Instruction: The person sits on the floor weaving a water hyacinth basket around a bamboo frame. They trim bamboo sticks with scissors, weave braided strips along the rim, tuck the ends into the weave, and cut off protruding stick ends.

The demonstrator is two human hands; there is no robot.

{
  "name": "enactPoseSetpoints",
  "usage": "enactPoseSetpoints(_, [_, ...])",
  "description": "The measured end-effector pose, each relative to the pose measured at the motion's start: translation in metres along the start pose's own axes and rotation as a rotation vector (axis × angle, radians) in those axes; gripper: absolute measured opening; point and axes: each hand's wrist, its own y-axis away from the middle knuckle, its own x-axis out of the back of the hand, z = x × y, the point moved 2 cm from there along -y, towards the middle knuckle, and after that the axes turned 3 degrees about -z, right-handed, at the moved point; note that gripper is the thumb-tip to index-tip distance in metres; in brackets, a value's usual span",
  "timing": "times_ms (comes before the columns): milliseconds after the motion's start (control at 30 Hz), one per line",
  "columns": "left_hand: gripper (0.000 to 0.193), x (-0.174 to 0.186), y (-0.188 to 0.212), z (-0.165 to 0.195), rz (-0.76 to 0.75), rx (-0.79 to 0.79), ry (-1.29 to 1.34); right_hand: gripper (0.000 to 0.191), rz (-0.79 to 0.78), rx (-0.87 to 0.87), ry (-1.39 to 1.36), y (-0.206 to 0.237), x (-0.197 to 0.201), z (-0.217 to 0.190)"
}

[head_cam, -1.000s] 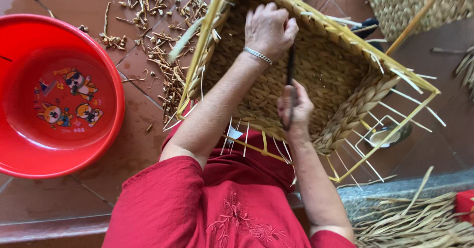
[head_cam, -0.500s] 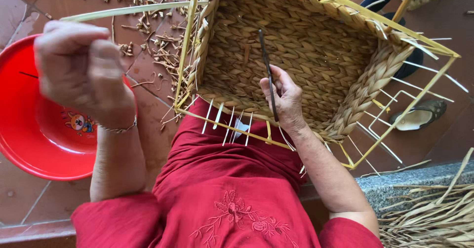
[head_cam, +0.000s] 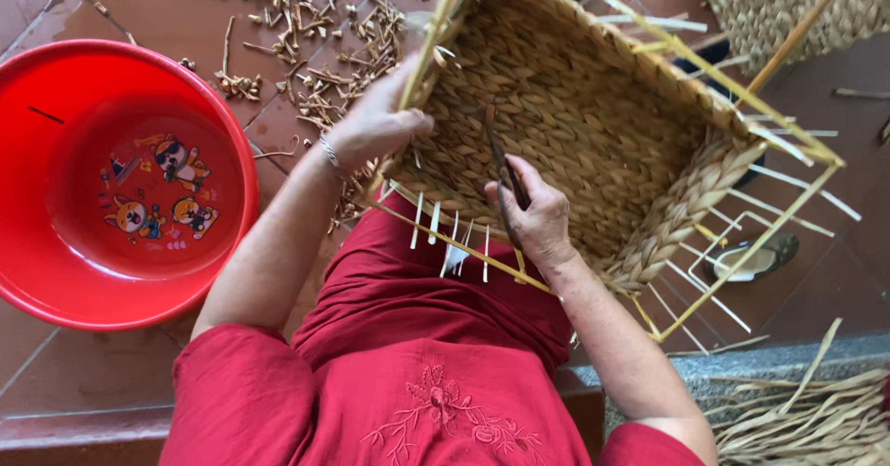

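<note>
A half-woven straw basket [head_cam: 593,123] on a yellow wire frame rests on my lap, its open side facing me. My left hand [head_cam: 375,123] grips the basket's left rim, fingers curled over the frame. My right hand [head_cam: 533,216] is inside the basket near its front edge, closed on a dark slim tool [head_cam: 501,165] whose tip points up along the woven bottom. White and yellow spokes stick out along the front and right sides.
A red plastic basin [head_cam: 120,178] with cartoon animals on its bottom sits on the tiled floor at left. Cut straw scraps [head_cam: 306,30] litter the tiles beyond. Loose straw strands [head_cam: 807,420] lie at lower right, a sandal [head_cam: 756,257] under the frame, another woven basket [head_cam: 788,2] top right.
My left hand was raised over the red basin half a second ago; it has come back down and taken hold of the basket's left rim. The right hand stays inside with the tool.
</note>
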Motion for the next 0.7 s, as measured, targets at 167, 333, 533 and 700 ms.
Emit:
enactPoseSetpoints(167, [0.083, 0.001, 0.005, -0.019, 0.052, 0.088, -0.186, 0.066, 0.034, 0.234, 0.384, -0.028, 0.016, -0.030])
enactPoseSetpoints(333, [0.088, 0.006, -0.005, -0.031, 0.081, 0.107, -0.264, 0.074, 0.026, 0.384, 0.660, -0.065, 0.019, -0.040])
enactPoseSetpoints(533, [0.096, 0.009, -0.008, -0.039, 0.095, -0.096, -0.301, 0.076, 0.023, 0.444, 0.720, -0.087, 0.013, -0.035])
enactPoseSetpoints(700, [0.098, 0.009, -0.008, -0.035, 0.076, 0.087, -0.217, 0.074, 0.052, 0.467, 0.736, -0.086, 0.011, -0.034])
